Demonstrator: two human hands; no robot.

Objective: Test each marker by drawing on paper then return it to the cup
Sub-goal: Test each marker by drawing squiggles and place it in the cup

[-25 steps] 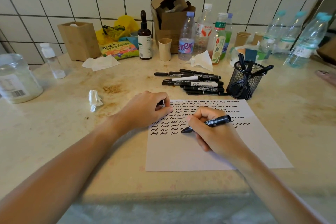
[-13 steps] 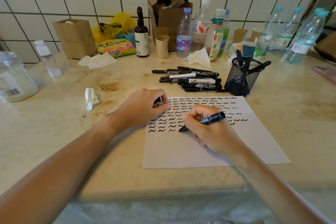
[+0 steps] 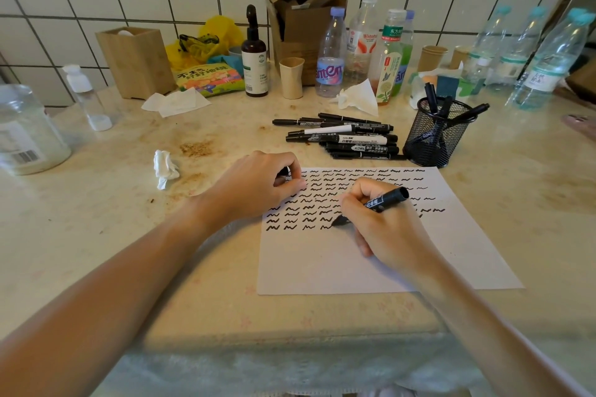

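The right hand (image 3: 387, 229) grips a black marker (image 3: 374, 205) in a writing pinch, tip down on the white paper (image 3: 387, 267) at the end of the lowest row of squiggles, tail end pointing up and right. That axis matters: the marker's rear already aims roughly toward the black mesh cup (image 3: 435, 135), which stands beyond the paper's far right corner, up and right of the writing hand. The right hand is clearly the nearer one to the cup; the left hand (image 3: 254, 187) sits at the paper's upper left edge, curled with fingers closed, pinning the sheet and apparently pinching a small dark piece, probably the cap, though it is mostly hidden. Capping likely has to come first, so the two hands need to meet over the paper before the drop. A few markers already stand in the cup, leaning right. The pile of loose markers (image 3: 342, 138) lies on the counter (image 3: 96, 235) just left of the cup, long axes left to right, between the left hand and the cup, presumably untested.
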